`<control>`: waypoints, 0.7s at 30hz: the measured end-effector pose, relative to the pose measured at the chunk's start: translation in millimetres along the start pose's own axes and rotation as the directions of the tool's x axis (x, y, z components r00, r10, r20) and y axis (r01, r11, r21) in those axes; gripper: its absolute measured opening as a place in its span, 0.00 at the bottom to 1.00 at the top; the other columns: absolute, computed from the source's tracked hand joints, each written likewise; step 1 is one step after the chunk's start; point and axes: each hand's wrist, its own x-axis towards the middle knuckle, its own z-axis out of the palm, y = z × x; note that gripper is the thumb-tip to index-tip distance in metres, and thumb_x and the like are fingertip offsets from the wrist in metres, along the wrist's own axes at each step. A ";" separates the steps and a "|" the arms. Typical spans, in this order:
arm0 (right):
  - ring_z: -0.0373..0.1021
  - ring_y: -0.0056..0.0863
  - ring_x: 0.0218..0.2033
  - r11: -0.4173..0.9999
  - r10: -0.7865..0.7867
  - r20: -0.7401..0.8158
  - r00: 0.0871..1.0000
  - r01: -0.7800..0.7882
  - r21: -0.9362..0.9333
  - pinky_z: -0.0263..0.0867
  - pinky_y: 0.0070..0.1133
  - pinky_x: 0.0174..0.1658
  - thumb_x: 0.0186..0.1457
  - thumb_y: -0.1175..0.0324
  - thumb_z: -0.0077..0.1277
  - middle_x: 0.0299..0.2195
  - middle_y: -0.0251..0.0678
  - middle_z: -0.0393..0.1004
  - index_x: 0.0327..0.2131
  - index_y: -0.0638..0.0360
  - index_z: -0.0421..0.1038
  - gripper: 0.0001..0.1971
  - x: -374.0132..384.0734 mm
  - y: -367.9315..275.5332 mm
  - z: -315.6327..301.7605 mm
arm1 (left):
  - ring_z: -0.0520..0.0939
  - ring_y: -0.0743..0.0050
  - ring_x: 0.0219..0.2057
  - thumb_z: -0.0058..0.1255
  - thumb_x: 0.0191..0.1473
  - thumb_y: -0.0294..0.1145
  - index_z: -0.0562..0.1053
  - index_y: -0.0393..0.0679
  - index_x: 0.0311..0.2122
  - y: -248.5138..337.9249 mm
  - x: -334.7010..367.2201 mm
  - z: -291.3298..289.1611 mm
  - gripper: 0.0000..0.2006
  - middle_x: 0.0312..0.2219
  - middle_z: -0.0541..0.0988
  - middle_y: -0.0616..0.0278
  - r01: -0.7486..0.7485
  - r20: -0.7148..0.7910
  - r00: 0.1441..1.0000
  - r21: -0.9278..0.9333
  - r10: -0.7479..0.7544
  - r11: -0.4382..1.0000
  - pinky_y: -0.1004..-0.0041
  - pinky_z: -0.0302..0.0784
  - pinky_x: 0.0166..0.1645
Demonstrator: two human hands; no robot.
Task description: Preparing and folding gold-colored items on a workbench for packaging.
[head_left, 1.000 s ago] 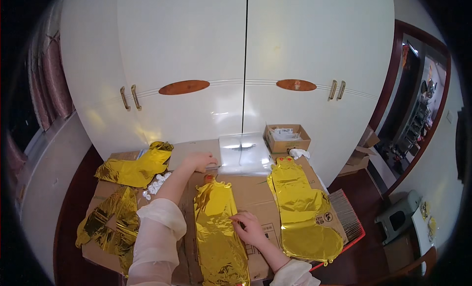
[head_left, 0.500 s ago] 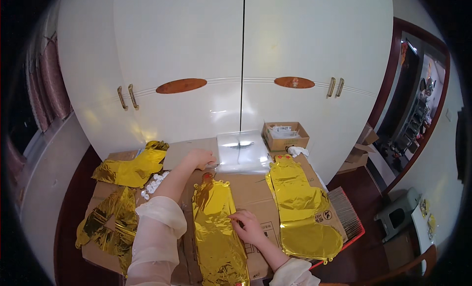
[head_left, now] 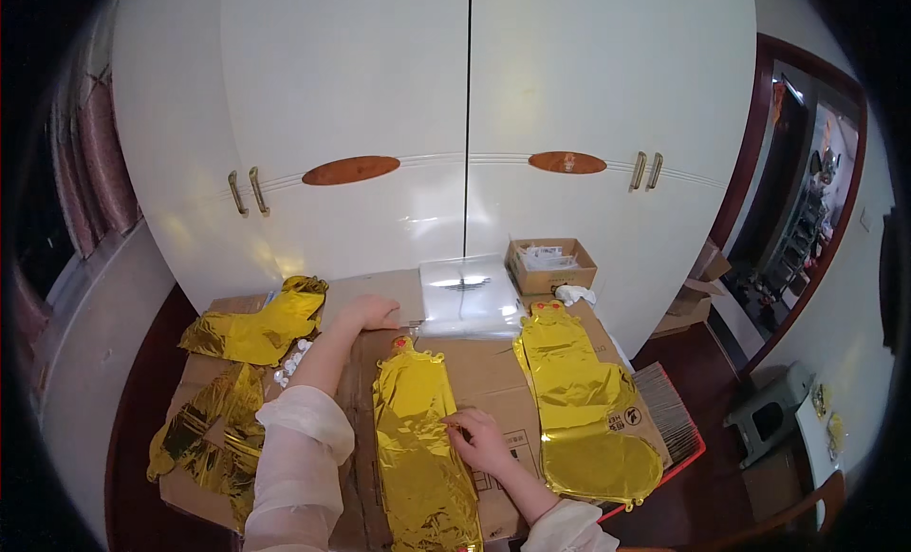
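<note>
A flat, uninflated gold foil balloon (head_left: 418, 438) lies lengthwise before me on cardboard, with small tabs and a red spot at its far end. The fingers of my right hand (head_left: 479, 440) are pinched at its right edge. Beyond its far end, my left hand (head_left: 372, 313) hovers low over the cardboard with fingers apart and nothing visible in them. Just right of that hand lies a stack of clear plastic bags (head_left: 465, 296). To the right is a second flat gold foil balloon (head_left: 579, 400), with a wide rounded near end.
More crumpled gold foil balloons (head_left: 256, 329) lie at the left, beside small white scraps (head_left: 289, 367). A small cardboard box (head_left: 552, 265) with white packets stands at the back, near a crumpled white piece (head_left: 575, 294). A white cabinet (head_left: 380, 77) rises behind. A red-rimmed tray (head_left: 700, 443) sits at right.
My left hand has moved slightly left, away from the clear bags, and its fingers have parted. My right hand stays at the balloon's edge.
</note>
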 end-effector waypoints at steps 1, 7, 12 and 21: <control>0.69 0.37 0.40 1.000 -0.004 0.002 1.000 0.004 -0.003 0.62 0.31 0.44 0.53 0.70 0.51 0.34 0.36 0.73 0.39 0.54 0.73 0.09 0.4 -2.6 -1.0 | 0.77 0.49 0.45 0.56 0.47 0.37 0.72 0.44 0.44 -1.9 0.3 1.3 0.18 0.42 0.78 0.49 0.026 -0.026 0.999 -0.050 -0.027 0.998 0.56 0.74 0.47; 0.70 0.38 0.41 1.000 0.017 0.028 0.999 -0.017 -0.012 0.63 0.30 0.45 0.53 0.71 0.52 0.36 0.39 0.74 0.40 0.56 0.74 0.10 0.2 -5.6 -2.4 | 0.80 0.47 0.38 0.51 0.50 0.41 0.75 0.42 0.39 4.3 9.4 0.4 0.15 0.33 0.80 0.49 -0.013 0.115 0.993 0.151 -0.005 0.988 0.56 0.75 0.44; 0.69 0.38 0.41 0.999 0.023 0.023 0.999 -0.022 -0.031 0.63 0.30 0.46 0.53 0.71 0.52 0.36 0.39 0.74 0.40 0.56 0.74 0.10 -0.2 -4.6 -5.4 | 0.80 0.47 0.36 0.42 0.56 0.42 0.74 0.40 0.40 47.0 14.3 -15.8 0.16 0.28 0.80 0.48 0.231 0.195 0.959 -0.117 -0.206 0.966 0.56 0.75 0.43; 0.70 0.39 0.41 1.000 0.013 0.015 1.000 -0.013 0.007 0.63 0.30 0.46 0.53 0.71 0.52 0.36 0.39 0.74 0.39 0.56 0.75 0.09 0.3 -5.6 -0.8 | 0.79 0.48 0.38 0.37 0.58 0.40 0.64 0.49 0.55 21.1 -4.1 4.3 0.20 0.35 0.77 0.51 -0.139 -0.128 0.978 0.190 0.165 0.972 0.55 0.76 0.42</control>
